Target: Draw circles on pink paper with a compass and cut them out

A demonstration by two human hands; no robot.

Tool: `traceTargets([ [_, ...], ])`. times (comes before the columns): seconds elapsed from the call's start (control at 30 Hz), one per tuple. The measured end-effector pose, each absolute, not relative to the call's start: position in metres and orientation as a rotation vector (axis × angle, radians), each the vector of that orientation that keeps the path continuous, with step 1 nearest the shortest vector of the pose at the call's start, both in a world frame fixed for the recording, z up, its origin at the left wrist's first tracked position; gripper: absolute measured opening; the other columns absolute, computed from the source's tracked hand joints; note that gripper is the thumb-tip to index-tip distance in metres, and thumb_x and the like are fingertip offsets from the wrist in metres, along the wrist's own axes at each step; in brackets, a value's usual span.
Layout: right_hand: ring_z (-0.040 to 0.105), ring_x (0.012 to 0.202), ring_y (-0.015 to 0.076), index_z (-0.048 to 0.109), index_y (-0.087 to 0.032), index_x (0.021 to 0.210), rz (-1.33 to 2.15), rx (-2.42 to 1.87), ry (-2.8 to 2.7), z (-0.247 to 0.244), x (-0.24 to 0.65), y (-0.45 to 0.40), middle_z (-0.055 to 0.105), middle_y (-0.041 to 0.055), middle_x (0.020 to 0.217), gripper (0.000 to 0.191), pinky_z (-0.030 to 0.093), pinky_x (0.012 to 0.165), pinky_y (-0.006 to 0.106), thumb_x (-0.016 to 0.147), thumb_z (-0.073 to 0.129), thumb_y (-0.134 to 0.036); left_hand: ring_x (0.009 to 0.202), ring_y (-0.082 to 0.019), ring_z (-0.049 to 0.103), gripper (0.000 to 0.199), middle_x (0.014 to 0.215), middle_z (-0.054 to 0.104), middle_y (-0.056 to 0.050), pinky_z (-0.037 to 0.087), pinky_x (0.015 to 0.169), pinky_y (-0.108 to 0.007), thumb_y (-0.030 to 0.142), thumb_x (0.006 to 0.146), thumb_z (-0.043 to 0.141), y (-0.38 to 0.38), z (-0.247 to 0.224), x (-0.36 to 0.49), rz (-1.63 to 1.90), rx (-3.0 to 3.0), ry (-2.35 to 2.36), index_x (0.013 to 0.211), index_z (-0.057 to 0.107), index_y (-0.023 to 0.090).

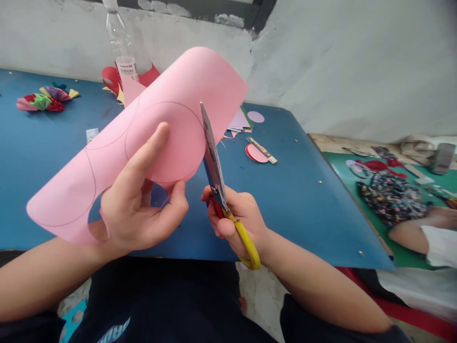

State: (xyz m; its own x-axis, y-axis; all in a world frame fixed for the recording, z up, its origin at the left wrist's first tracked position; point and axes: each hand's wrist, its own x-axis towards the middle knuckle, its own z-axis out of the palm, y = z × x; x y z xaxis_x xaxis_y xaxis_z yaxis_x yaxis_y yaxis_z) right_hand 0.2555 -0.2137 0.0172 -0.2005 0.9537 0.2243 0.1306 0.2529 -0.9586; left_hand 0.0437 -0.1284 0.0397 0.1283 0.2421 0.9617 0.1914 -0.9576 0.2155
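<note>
A curled sheet of pink paper [214, 71] with circles drawn on it is raised over the blue table. My left hand [139, 205] grips it from the lower side, thumb and fingers closed around the part by the middle circle. One circle has a cut edge along its lower right, and a round gap shows at the sheet's lower left. My right hand [239, 219] is closed on the yellow-handled scissors [213, 152]. Their blades lie at the right edge of the circle, pointing up and away from me; part of one blade is behind the paper.
On the blue table [285, 209] stand a plastic bottle [119, 43] and red paper scraps [148, 76]. Colourful folded pieces [46, 100] lie left. A cutter [262, 150] rests on paper circles [255, 155]. At right, another person's arm [410, 233] lies by a green table [342, 166].
</note>
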Motion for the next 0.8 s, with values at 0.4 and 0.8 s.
traceTargets([
  [0.4,0.047,0.052,0.0112,0.066,-0.021,0.111,1.089,-1.003,-1.563,0.018,0.256,-0.211,0.052,-0.0057,0.063,0.051,0.046,0.048,0.024,0.091,0.078,-0.066,0.151,-0.029,0.059,0.084,0.154,0.067,-0.009,0.063,0.109,-0.028,0.035,0.083,0.079,-0.132,0.045,0.042,1.943,2.269,0.529,0.160,0.052,0.015],
  [0.8,0.045,0.051,0.0114,0.068,-0.021,0.110,1.072,-1.059,-1.569,0.019,0.255,-0.213,0.052,-0.0054,0.062,0.053,0.044,0.047,0.026,0.090,0.076,-0.070,0.141,-0.026,0.067,0.094,0.156,0.066,-0.001,0.067,0.095,-0.016,0.010,0.066,0.077,-0.138,0.049,0.039,1.941,2.181,0.508,0.157,0.057,0.021],
])
